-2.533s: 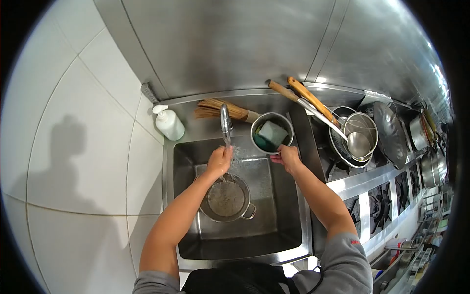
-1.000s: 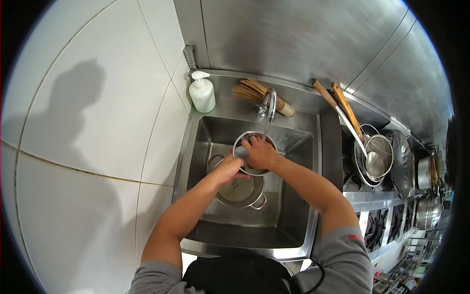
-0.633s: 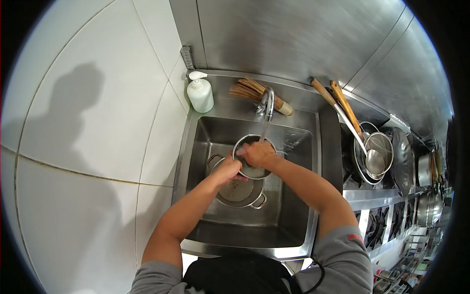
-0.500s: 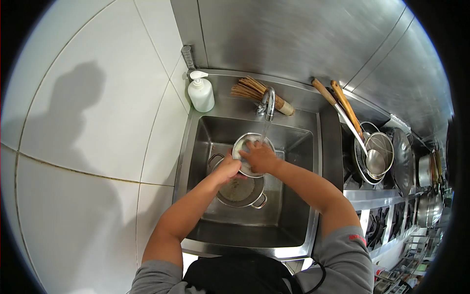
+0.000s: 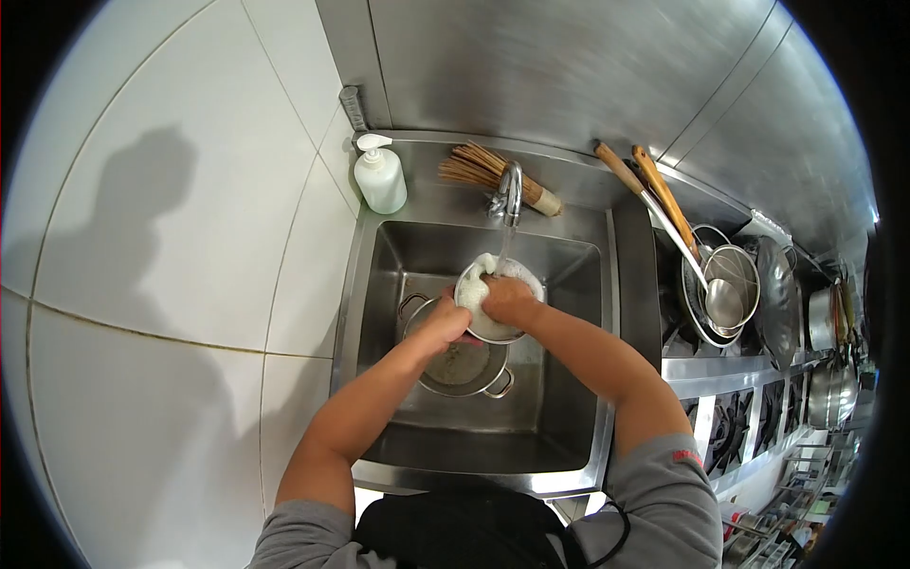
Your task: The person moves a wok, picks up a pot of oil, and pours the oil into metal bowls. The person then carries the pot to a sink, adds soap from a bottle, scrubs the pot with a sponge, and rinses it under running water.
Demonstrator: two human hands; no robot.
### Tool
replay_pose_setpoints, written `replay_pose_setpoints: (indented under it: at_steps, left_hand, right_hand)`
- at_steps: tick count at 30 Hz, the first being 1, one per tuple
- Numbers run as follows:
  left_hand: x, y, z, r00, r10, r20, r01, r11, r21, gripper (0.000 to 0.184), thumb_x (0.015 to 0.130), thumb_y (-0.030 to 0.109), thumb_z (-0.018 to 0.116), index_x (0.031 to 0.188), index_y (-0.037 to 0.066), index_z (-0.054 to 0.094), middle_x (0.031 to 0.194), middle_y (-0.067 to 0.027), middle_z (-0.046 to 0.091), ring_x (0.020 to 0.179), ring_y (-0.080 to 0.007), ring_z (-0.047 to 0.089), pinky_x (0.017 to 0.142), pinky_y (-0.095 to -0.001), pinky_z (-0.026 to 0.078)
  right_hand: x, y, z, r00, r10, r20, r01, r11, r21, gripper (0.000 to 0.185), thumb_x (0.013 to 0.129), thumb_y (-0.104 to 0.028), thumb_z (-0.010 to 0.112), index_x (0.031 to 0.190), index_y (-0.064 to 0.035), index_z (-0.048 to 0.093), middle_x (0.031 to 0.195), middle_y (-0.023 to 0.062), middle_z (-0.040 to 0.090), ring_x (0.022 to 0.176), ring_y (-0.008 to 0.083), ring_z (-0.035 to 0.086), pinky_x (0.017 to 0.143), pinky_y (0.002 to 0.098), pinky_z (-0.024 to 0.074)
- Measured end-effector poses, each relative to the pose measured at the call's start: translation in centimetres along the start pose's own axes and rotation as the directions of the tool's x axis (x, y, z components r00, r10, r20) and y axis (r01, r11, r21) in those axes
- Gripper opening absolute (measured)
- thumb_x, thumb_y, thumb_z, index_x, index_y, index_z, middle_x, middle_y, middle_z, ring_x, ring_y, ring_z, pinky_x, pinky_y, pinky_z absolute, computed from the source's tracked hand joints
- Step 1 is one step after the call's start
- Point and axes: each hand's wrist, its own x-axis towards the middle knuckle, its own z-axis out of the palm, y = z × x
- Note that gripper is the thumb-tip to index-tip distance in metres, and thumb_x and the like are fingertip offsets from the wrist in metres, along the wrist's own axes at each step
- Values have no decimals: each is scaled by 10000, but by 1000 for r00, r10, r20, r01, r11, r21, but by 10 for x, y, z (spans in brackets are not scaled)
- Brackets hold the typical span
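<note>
Under the running faucet (image 5: 512,194), my left hand (image 5: 447,321) grips the left rim of a small metal bowl (image 5: 495,329) full of whitish, foamy water. My right hand (image 5: 510,301) is down inside the bowl; its fingers are curled and mostly hidden, and I cannot make out what they hold. Pale foam rises over the bowl's far rim. Below the bowl, a two-handled metal pan (image 5: 462,370) rests on the sink floor, partly covered by the bowl and my left hand.
A white pump bottle (image 5: 381,180) stands at the sink's back left corner. A bundled-stick brush (image 5: 502,178) lies behind the faucet. On the stove at right are a pot with strainers, a ladle (image 5: 723,303), wooden-handled tools and a dark wok lid (image 5: 777,302).
The small bowl, earlier at the sink's back right with a sponge in it, is now under the faucet. Both hands have come together at it, and foam has risen inside.
</note>
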Motion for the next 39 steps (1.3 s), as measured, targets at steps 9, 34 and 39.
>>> replay_pose_setpoints:
  at_steps: [9,34,39]
  left_hand:
    - [11,-5,2,999,-34,3,34,999,37,729,738,-70,411,1419,107,222,1264,-207,445,992,-402,613,640,-474,622]
    - [-7,-12,39,973,-115,201,109,993,44,748,716,-80,435,1402,122,214,1296,-195,433,1057,-402,579,738,-521,594]
    - [-14,-3,54,977,-14,213,-8,994,105,757,732,-62,459,1414,118,187,1326,-190,405,1075,-389,575,751,-531,589]
  right_hand:
    - [-34,-10,-20,819,-309,-484,202,944,-261,387,861,-234,543,1220,-90,540,998,171,673,903,334,675,783,458,534]
    - [-152,81,-64,794,608,20,-171,192,966,473,849,-212,614,1260,-8,501,1105,152,615,971,221,601,856,311,469]
    - [-168,37,-35,840,464,282,-384,140,913,575,792,-176,614,1321,-33,440,1127,150,607,1009,244,600,837,356,496]
